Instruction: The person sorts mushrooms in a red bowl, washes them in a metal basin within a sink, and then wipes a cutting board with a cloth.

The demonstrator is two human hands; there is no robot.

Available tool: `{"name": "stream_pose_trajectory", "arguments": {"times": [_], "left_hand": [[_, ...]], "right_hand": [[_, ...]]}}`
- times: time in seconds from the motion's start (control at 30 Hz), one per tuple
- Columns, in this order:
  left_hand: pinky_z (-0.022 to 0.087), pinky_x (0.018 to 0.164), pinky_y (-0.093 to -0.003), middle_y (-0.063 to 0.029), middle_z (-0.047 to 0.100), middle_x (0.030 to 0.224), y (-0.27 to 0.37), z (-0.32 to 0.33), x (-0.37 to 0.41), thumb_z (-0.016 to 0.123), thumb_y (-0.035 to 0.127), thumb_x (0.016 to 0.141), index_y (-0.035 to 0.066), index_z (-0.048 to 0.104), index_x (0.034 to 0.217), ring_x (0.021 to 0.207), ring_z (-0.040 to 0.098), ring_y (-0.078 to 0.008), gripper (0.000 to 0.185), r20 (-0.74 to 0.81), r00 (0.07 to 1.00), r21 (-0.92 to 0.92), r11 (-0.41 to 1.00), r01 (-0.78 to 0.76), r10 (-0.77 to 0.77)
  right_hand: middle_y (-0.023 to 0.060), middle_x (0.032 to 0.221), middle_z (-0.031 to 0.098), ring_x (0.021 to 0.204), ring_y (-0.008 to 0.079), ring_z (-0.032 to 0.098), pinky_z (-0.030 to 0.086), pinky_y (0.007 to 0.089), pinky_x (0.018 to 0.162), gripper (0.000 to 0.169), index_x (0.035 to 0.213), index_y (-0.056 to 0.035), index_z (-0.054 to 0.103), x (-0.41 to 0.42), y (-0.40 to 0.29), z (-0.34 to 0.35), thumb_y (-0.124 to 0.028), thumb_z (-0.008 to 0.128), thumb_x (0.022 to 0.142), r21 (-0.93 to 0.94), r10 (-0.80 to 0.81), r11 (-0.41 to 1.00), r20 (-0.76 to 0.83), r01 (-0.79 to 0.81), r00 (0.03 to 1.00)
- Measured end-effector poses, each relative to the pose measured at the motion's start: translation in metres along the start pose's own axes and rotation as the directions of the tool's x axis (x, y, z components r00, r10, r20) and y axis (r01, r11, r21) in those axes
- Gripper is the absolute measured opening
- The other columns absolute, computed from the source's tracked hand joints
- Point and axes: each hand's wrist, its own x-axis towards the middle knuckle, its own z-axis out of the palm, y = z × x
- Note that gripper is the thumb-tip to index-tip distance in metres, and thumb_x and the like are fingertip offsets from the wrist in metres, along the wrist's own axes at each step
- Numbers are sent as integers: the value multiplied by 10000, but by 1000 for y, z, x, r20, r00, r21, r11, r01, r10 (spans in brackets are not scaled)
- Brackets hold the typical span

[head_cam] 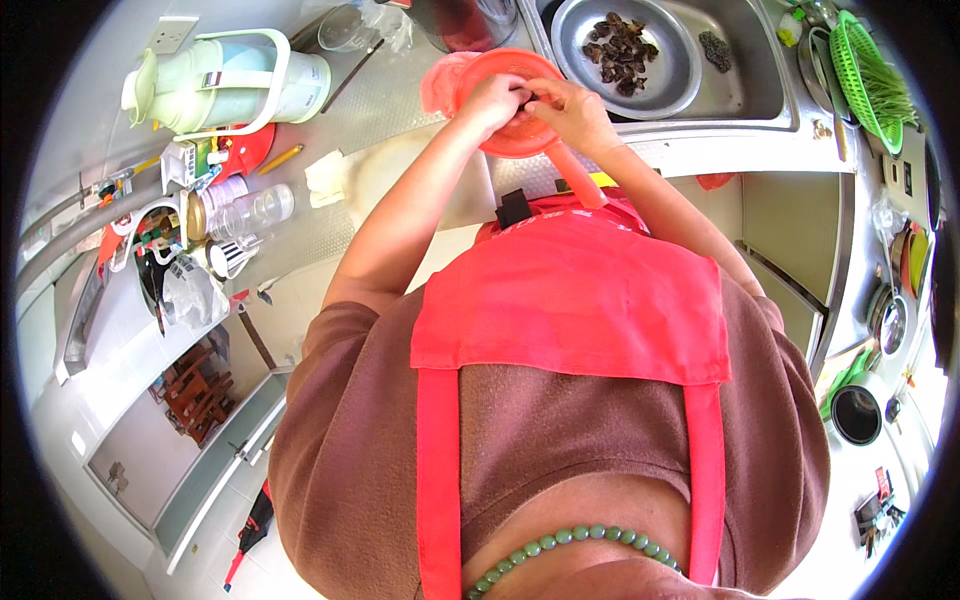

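My left hand (493,103) and my right hand (576,114) meet over a red-orange plastic dipper (517,142) at the sink's left edge. Between their fingertips they pinch a small dark piece (528,101), mostly hidden by the fingers. The dipper's handle (576,177) points towards my apron. To the right, a round metal basin (679,82) sits in the steel sink (750,94). Several wet, dark brown pieces (621,52), perhaps soaked mushrooms, lie in it in a loose heap.
A scouring pad (714,51) lies in the sink. Left of the dipper are a pink cloth (439,84), a cutting board (420,176) and a pale green thermos flask (225,82). Glass jars (262,206) stand further left. A green basket (862,97) of green stalks is at right.
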Motion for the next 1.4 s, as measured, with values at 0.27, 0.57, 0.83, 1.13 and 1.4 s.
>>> {"name": "stream_pose_trajectory", "arguments": {"times": [0.27, 0.57, 0.83, 1.13, 1.4], "left_hand": [[526, 772, -358, -101, 590, 1046, 52, -10, -19, 451, 53, 875, 39, 449, 1236, 897, 608, -228, 361, 103, 980, -528, 845, -89, 168], [464, 784, -391, -206, 629, 933, -63, 35, 37, 406, 153, 843, 12, 632, 953, 897, 606, -313, 289, -128, 957, 651, 750, -118, 261], [473, 562, -305, -98, 632, 693, -7, -5, 3, 630, 49, 747, -3, 625, 846, 611, 608, -163, 112, -192, 977, 249, 968, -40, 90], [351, 479, -186, 23, 580, 699, 13, 9, -22, 605, 185, 843, 64, 625, 843, 552, 469, -43, 123, -251, 954, -225, 949, -222, 164], [259, 383, -202, 28, 459, 545, 19, 9, -31, 558, 397, 870, 88, 551, 697, 430, 371, -49, 355, -129, 992, -502, 862, -71, 7]], "right_hand": [[120, 887, 628, 790, 244, 619, 487, 310, 722, 243, 958, -79, 649, 25, 9, -52, -126, 677, 721, -110, -99, 993, -469, 53, 877], [88, 828, 673, 626, 144, 633, 497, 276, 626, 254, 995, -73, 652, 20, 47, -51, -203, 635, 777, 178, 242, 961, -183, -210, 953], [86, 790, 669, 664, 154, 640, 495, 271, 635, 193, 955, -92, 666, 9, 28, -37, -162, 603, 786, 136, 191, 976, -166, -170, 967], [39, 860, 648, 699, 75, 579, 468, 210, 638, 241, 1042, -4, 621, 10, 4, -14, -156, 575, 860, 194, 207, 957, 54, -214, 977], [33, 856, 630, 776, 89, 592, 475, 199, 664, 161, 1005, -19, 611, 10, 0, -2, -84, 575, 862, 830, 303, 418, 257, -371, 918]]}}
